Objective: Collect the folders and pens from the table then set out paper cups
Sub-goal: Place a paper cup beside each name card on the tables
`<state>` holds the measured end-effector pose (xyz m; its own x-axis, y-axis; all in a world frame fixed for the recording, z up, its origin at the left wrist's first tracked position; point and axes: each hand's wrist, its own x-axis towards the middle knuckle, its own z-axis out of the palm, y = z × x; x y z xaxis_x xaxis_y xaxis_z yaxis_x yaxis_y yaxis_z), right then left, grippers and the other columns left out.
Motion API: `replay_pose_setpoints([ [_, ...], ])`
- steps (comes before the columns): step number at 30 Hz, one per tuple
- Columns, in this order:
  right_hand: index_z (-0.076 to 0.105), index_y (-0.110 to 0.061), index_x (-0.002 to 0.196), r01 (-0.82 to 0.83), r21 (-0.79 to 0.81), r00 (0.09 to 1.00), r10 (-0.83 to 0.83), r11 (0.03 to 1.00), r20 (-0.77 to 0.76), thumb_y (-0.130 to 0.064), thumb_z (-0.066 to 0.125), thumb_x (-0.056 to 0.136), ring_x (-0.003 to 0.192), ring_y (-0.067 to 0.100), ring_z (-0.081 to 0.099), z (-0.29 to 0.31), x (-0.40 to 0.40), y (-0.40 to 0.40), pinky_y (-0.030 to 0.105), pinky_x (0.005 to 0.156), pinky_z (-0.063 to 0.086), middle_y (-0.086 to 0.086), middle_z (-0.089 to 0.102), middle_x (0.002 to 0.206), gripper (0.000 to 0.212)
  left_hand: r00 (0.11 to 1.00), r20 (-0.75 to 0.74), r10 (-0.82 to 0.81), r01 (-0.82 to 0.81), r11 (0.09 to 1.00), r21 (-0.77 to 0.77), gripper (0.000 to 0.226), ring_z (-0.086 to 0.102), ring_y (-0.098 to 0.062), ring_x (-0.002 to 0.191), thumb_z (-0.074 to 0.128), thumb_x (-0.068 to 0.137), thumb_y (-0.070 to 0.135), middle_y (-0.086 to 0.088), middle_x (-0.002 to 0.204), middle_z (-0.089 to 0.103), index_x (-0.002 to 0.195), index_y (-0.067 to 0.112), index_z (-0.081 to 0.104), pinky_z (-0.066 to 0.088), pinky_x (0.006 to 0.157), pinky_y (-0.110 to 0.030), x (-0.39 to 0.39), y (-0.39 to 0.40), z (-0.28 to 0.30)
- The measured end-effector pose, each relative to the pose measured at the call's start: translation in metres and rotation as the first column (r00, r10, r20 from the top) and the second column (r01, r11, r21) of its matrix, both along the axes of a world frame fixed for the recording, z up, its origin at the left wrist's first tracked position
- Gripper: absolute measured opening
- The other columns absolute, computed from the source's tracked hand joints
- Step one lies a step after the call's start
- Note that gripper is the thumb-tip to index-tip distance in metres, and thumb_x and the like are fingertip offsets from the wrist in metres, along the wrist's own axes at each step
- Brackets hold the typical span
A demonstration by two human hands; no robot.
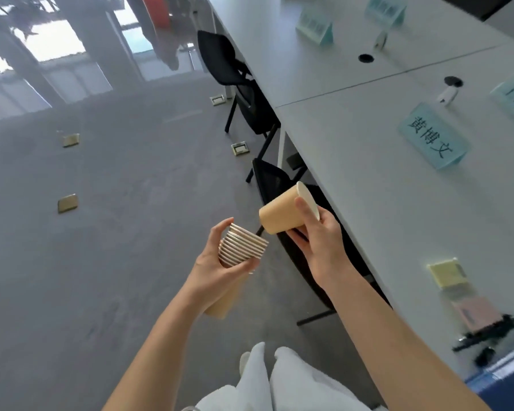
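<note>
Paper cup (282, 213): 1, tilted, pinched near its rim by right hand (318, 241), near table (398, 209) edge. Nested cup stack (242, 247): clasped in left hand (217, 268). Likely light, crushable; hold sidewalls gently.

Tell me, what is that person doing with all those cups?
The person is setting out paper cups. The left hand holds a stack of cups, and the right hand holds a single cup, tilted, beside the white table. No cup stands on the table yet. Pens lie in a pile near its edge.
</note>
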<state>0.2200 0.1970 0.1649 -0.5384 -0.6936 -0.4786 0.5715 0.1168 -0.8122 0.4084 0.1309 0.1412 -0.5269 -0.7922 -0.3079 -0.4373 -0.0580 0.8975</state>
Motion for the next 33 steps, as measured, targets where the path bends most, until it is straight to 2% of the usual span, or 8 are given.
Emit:
replay_pose_setpoints([
  [7, 0.044, -0.023, 0.126, 0.294, 0.111, 0.947, -0.275, 0.949, -0.164, -0.029, 0.078, 0.078, 0.111, 0.016, 0.055, -0.041, -0.089, -0.042, 0.039, 0.099, 0.05, -0.004, 0.053, 0.115, 0.059, 0.991, 0.022, -0.133, 0.133, 0.991, 0.008, 0.079, 0.068, -0.016, 0.085, 0.081, 0.071, 0.038, 0.002, 0.106, 0.064, 0.13, 0.06, 0.033, 0.056, 0.067, -0.027, -0.084, -0.078, 0.0],
  [10, 0.041, -0.026, 0.126, 0.325, 0.211, 0.922, -0.26, 0.922, -0.286, -0.032, 0.079, 0.074, 0.108, 0.015, 0.056, -0.072, -0.145, -0.058, 0.042, 0.101, 0.048, -0.008, 0.054, 0.114, 0.065, 0.985, 0.037, -0.168, 0.168, 0.986, 0.006, 0.078, 0.068, -0.015, 0.085, 0.081, 0.076, 0.034, 0.002, 0.106, 0.064, 0.132, 0.058, 0.032, 0.053, 0.061, -0.02, -0.132, -0.105, -0.003],
  [12, 0.039, -0.022, 0.129, 0.363, 0.296, 0.891, -0.237, 0.883, -0.387, -0.033, 0.08, 0.072, 0.109, 0.018, 0.056, -0.09, -0.177, -0.065, 0.042, 0.1, 0.048, -0.001, 0.055, 0.119, 0.071, 0.985, 0.048, -0.168, 0.167, 0.986, 0.018, 0.077, 0.067, -0.013, 0.086, 0.079, 0.078, 0.032, 0.005, 0.105, 0.063, 0.134, 0.056, 0.031, 0.052, 0.059, -0.018, -0.157, -0.118, -0.002],
  [15, 0.036, -0.013, 0.131, 0.418, 0.386, 0.846, -0.197, 0.822, -0.496, -0.032, 0.081, 0.073, 0.109, 0.024, 0.056, -0.107, -0.22, -0.073, 0.033, 0.095, 0.046, 0.01, 0.053, 0.127, 0.076, 0.981, 0.058, -0.184, 0.184, 0.983, 0.008, 0.078, 0.065, -0.012, 0.088, 0.079, 0.079, 0.031, 0.008, 0.106, 0.06, 0.135, 0.054, 0.031, 0.053, 0.065, -0.021, -0.185, -0.132, -0.003],
  [19, 0.035, -0.007, 0.131, 0.435, 0.456, 0.816, -0.126, 0.776, -0.564, -0.031, 0.082, 0.072, 0.111, 0.03, 0.054, -0.127, -0.271, -0.084, 0.031, 0.089, 0.044, 0.016, 0.048, 0.13, 0.079, 0.985, 0.053, -0.164, 0.163, 0.987, 0.01, 0.079, 0.066, -0.012, 0.085, 0.081, 0.078, 0.028, 0.006, 0.104, 0.062, 0.135, 0.054, 0.034, 0.055, 0.064, -0.023, -0.219, -0.158, -0.004],
  [26, 0.03, -0.005, 0.137, 0.417, 0.526, 0.831, -0.076, 0.742, -0.551, -0.03, 0.082, 0.072, 0.114, 0.031, 0.053, -0.146, -0.297, -0.093, 0.026, 0.086, 0.041, 0.017, 0.045, 0.134, 0.086, 0.982, 0.075, -0.175, 0.176, 0.984, 0.005, 0.079, 0.067, -0.015, 0.084, 0.08, 0.077, 0.027, 0.004, 0.104, 0.062, 0.134, 0.055, 0.034, 0.056, 0.063, -0.025, -0.256, -0.195, -0.009],
  [29, 0.023, -0.004, 0.141, 0.412, 0.529, 0.838, -0.08, 0.742, -0.54, -0.035, 0.084, 0.07, 0.119, 0.03, 0.051, -0.151, -0.297, -0.094, 0.029, 0.095, 0.042, 0.015, 0.044, 0.136, 0.099, 0.979, 0.075, -0.192, 0.191, 0.981, 0.018, 0.078, 0.067, -0.015, 0.084, 0.08, 0.078, 0.026, 0.003, 0.104, 0.062, 0.134, 0.054, 0.034, 0.057, 0.062, -0.025, -0.261, -0.201, -0.014],
  [33, 0.015, -0.002, 0.145, 0.427, 0.552, 0.873, -0.167, 0.716, -0.459, -0.054, 0.081, 0.062, 0.128, 0.029, 0.047, -0.152, -0.282, -0.094, 0.042, 0.108, 0.039, 0.015, 0.042, 0.142, 0.119, 0.98, 0.07, -0.187, 0.184, 0.982, 0.042, 0.078, 0.066, -0.014, 0.081, 0.08, 0.078, 0.025, 0.003, 0.103, 0.061, 0.135, 0.052, 0.034, 0.056, 0.059, -0.022, -0.258, -0.21, -0.018],
])
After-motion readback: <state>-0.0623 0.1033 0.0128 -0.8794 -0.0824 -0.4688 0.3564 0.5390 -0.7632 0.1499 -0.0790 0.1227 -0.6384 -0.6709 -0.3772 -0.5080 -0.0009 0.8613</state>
